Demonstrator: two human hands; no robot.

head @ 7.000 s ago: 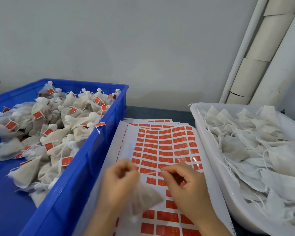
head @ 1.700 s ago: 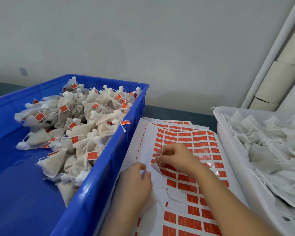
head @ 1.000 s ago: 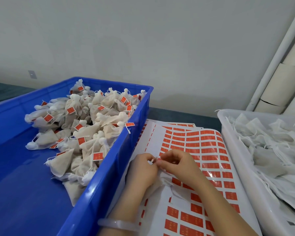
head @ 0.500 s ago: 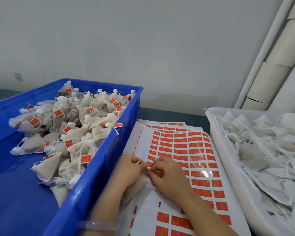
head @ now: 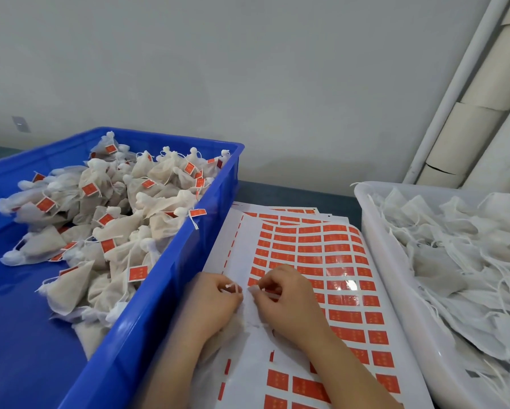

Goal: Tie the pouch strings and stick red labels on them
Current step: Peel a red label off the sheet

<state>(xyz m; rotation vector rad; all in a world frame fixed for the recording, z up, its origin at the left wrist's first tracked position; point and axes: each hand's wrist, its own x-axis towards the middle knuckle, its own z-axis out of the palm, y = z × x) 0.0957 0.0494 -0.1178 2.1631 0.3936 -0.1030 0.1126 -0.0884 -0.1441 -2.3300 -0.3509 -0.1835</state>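
Observation:
Both hands meet over a white sheet of red labels [head: 315,261] in the middle of the view. My left hand [head: 211,305] pinches a white pouch string [head: 232,287] between thumb and fingers. My right hand [head: 286,302] pinches the other string end a little to the right. The pouch [head: 233,327] itself lies mostly hidden under my left palm, with only its pale fabric edge showing. I cannot tell whether a label is stuck to the string.
A blue crate [head: 171,290] on the left holds several tied pouches with red labels [head: 112,219]. A white tub [head: 395,278] on the right is full of untied white pouches [head: 460,255]. Pale pipes [head: 466,113] lean on the wall at the back right.
Seven seconds ago my hands held a pouch lower on the sheet. Since then my right hand reached to the labels, then both hands came together, pinching the string ends.

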